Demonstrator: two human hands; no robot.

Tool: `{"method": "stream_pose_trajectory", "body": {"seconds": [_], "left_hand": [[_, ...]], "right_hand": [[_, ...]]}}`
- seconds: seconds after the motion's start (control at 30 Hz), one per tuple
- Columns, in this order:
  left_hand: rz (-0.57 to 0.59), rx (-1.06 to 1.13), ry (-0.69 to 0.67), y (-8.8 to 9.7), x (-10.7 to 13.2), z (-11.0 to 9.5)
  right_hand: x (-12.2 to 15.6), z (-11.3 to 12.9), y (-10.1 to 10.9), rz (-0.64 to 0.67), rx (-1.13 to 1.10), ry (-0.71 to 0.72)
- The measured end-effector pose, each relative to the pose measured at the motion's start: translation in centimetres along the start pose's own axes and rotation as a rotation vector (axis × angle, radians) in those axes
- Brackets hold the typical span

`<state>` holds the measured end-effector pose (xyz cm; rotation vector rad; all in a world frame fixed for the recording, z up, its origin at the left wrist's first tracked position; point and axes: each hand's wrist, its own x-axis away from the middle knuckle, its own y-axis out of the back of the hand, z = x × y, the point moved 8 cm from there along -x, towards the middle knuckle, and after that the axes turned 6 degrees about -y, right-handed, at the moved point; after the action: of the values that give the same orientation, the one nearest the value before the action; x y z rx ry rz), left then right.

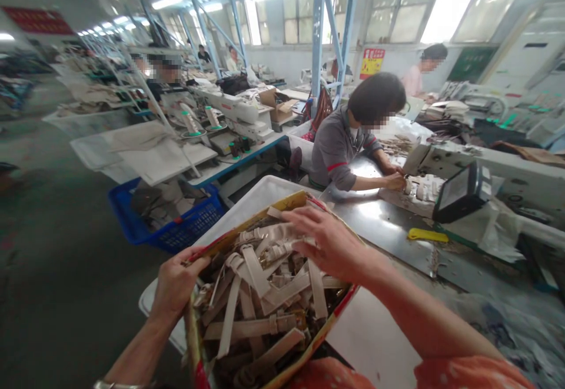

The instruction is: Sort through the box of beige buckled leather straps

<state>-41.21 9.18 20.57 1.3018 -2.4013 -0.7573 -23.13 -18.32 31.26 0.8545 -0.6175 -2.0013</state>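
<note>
Our left hand (174, 286) clamps the left rim of the yellow-and-red cardboard box (329, 333) of beige buckled leather straps (260, 295), while our right hand (329, 242), fingers loosely spread and holding nothing, rests on the pile's far edge.

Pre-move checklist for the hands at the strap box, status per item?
1. Left hand grips the box at its left rim: ok.
2. Right hand rests on top of the straps, fingers spread; whether any strap is pinched: cannot tell.
3. Straps stay inside the box, none over the rim: ok.
4. Box support: its base is hidden and it appears to sit partly on the white tray: cannot tell.
5. Co-worker's hands stay apart from the box, over at the machine: ok.
6. Yellow tool lies on the metal table, off to the right of the box: ok.
</note>
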Motion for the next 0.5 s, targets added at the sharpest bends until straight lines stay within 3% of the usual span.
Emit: {"method": "stream_pose_trajectory", "body": {"seconds": [0.1,0.17,0.37,0.5], "left_hand": [[0.004,0.013,-0.015,0.0,0.1,-0.2],[0.000,0.018,-0.024,0.1,0.2,-0.4],[-0.037,0.014,-0.057,0.5,0.6,-1.4],[-0.003,0.056,-0.101,0.1,1.0,-2.1]], "right_hand": [[0.6,-0.6,-5.4,0.281,0.035,-0.016],[0.9,-1.4,-6.9,0.330,0.006,-0.031],[0.9,-1.8,-6.7,0.377,0.030,-0.043],[0.2,1.1,-5.7,0.402,0.135,-0.004]]}}
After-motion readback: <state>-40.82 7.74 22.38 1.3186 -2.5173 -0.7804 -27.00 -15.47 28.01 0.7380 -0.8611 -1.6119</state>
